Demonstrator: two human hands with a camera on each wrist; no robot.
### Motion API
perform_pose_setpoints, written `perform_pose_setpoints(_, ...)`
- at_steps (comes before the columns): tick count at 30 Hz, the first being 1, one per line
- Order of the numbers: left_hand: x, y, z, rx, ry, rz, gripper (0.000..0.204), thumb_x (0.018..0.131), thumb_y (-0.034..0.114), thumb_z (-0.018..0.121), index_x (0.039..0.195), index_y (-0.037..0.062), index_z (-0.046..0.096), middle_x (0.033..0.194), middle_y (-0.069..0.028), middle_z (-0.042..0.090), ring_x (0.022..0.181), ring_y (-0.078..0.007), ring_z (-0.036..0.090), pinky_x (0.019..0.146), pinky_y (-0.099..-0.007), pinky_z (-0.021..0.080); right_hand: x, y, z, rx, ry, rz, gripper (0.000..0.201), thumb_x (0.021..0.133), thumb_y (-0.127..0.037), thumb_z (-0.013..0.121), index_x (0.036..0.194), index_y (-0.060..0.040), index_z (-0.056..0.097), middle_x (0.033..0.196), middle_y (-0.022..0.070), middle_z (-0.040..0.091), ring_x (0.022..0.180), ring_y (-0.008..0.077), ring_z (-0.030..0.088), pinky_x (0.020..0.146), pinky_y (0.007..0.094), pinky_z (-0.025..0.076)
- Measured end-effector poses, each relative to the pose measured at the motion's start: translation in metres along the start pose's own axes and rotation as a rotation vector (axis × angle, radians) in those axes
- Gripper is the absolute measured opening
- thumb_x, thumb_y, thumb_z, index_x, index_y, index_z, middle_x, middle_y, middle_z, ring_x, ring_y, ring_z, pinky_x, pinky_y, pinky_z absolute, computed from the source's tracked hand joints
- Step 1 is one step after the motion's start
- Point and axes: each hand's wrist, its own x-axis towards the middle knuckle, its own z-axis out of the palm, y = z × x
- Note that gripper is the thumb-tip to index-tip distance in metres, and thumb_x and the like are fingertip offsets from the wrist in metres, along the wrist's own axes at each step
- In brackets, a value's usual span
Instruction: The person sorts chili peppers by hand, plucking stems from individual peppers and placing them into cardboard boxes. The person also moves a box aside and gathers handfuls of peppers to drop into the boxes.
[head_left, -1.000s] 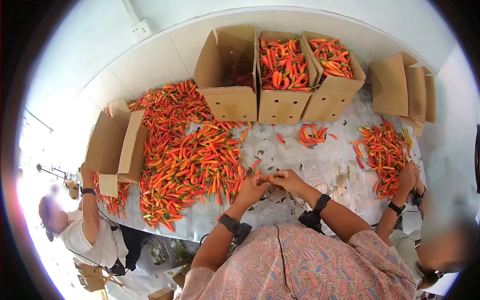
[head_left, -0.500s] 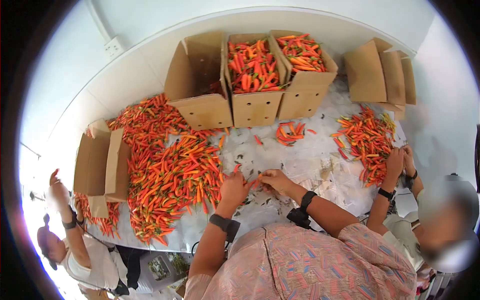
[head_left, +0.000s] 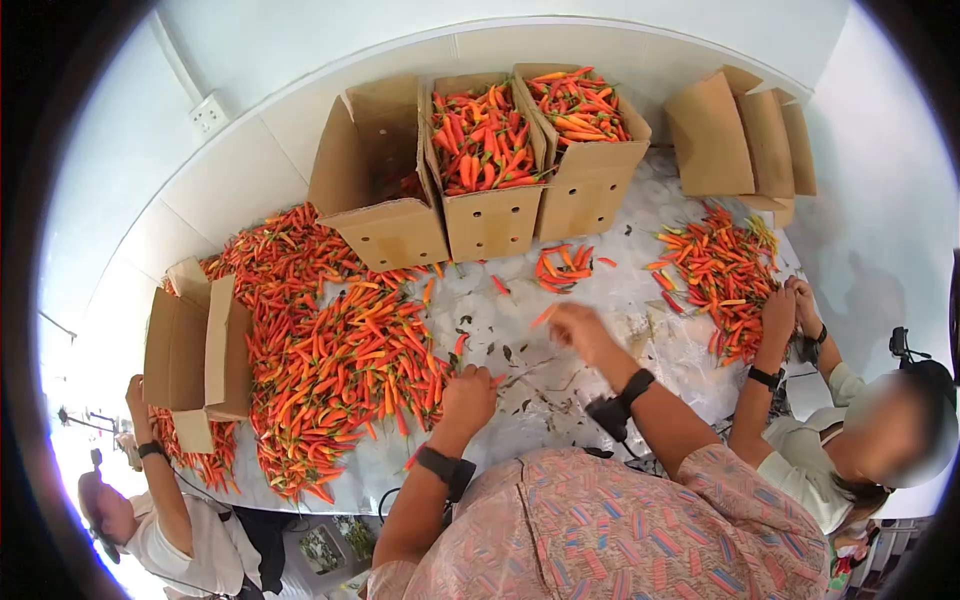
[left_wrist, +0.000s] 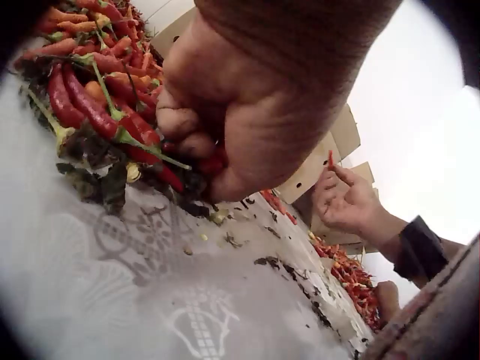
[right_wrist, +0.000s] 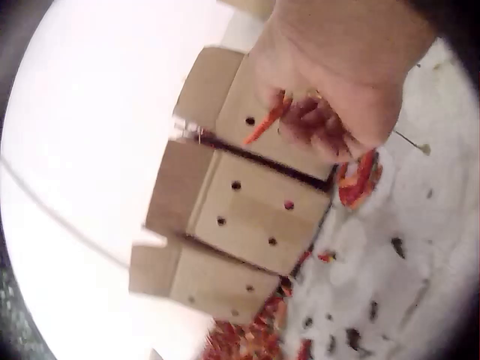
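Observation:
My right hand (head_left: 583, 332) is raised over the table, pinching an orange-red chili (right_wrist: 268, 122) between thumb and fingers; the chili points away from the hand. My left hand (head_left: 468, 400) is low at the right edge of the big chili heap (head_left: 345, 350), its fingers curled round a red chili (left_wrist: 213, 162) that is mostly hidden by the hand. Beside those fingers, in the left wrist view, lie several red chilies with green stems (left_wrist: 97, 105) and dark dried leaves (left_wrist: 105, 180). A small group of chilies (head_left: 562, 268) lies beyond my right hand.
Two cardboard boxes full of chilies (head_left: 490, 225) stand at the back beside a box (head_left: 395, 240) holding few. Another box (head_left: 228, 350) is on the left, flattened-looking cartons (head_left: 710, 140) at the right. People work at both ends; one touches a smaller heap (head_left: 715, 270).
My hands, earlier close together, have come apart: the right has moved forward with a chili towards the small group, while the left stays by the heap. The head view has swung right.

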Motion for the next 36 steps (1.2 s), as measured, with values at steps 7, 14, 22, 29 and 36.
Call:
perform_pose_setpoints(7, -0.001, -0.004, 0.000, -0.068, 0.050, -0.009, 0.016, 0.072, 0.016, 0.059, 0.078, 0.0017, 0.055, 0.074, -0.0133, 0.058, 0.067, -0.0310, 0.059, 0.059, -0.0393, 0.049, 0.020, -0.037, -0.035, 0.662, 0.380, -0.075, 0.013, 0.082, -0.022, 0.056, 0.077, -0.0105, 0.055, 0.064, 0.0000, 0.052, 0.051, 0.0086, 0.046, 0.043, 0.0229, 0.036)
perform_pose_setpoints(14, 0.004, -0.003, -0.019, -0.623, 0.085, -0.264, 0.027, 0.072, 0.021, 0.065, 0.087, -0.0003, 0.059, 0.074, -0.0149, 0.062, 0.068, -0.0243, 0.061, 0.061, -0.0337, 0.047, -0.011, 0.013, 0.060, 0.084, -0.208, 0.358, 0.025, 0.084, -0.028, 0.057, 0.097, -0.0067, 0.057, 0.076, 0.0033, 0.059, 0.064, 0.0118, 0.057, 0.054, 0.0257, 0.046)
perform_pose_setpoints(22, 0.026, -0.008, -0.024, -0.801, 0.166, -0.223, 0.039, 0.074, 0.016, 0.064, 0.108, 0.0009, 0.053, 0.102, -0.0134, 0.058, 0.072, -0.0208, 0.060, 0.063, -0.0301, 0.048, 0.002, 0.039, 0.066, 0.221, -0.290, 0.454, 0.020, 0.086, -0.020, 0.055, 0.098, -0.0048, 0.056, 0.073, 0.0049, 0.057, 0.053, 0.0131, 0.055, 0.046, 0.0265, 0.045)
perform_pose_setpoints(29, 0.050, -0.042, 0.001, 0.004, 0.175, -0.214, 0.021, 0.074, 0.015, 0.058, 0.087, -0.0001, 0.053, 0.088, -0.0174, 0.055, 0.080, -0.0320, 0.059, 0.064, -0.0391, 0.050, 0.006, 0.037, 0.058, 0.357, -0.315, 0.575, 0.011, 0.084, -0.019, 0.058, 0.087, -0.0102, 0.053, 0.062, 0.0007, 0.045, 0.054, 0.0157, 0.049, 0.044, 0.0266, 0.037)
perform_pose_setpoints(36, 0.035, -0.017, 0.008, -0.208, 0.172, -0.163, 0.019, 0.074, 0.016, 0.058, 0.082, -0.0008, 0.053, 0.075, -0.0174, 0.058, 0.070, -0.0308, 0.060, 0.060, -0.0383, 0.048, -0.001, 0.030, 0.065, 0.293, -0.277, 0.521, 0.015, 0.084, -0.021, 0.058, 0.091, -0.0085, 0.053, 0.068, 0.0013, 0.049, 0.057, 0.0148, 0.051, 0.045, 0.0271, 0.039)
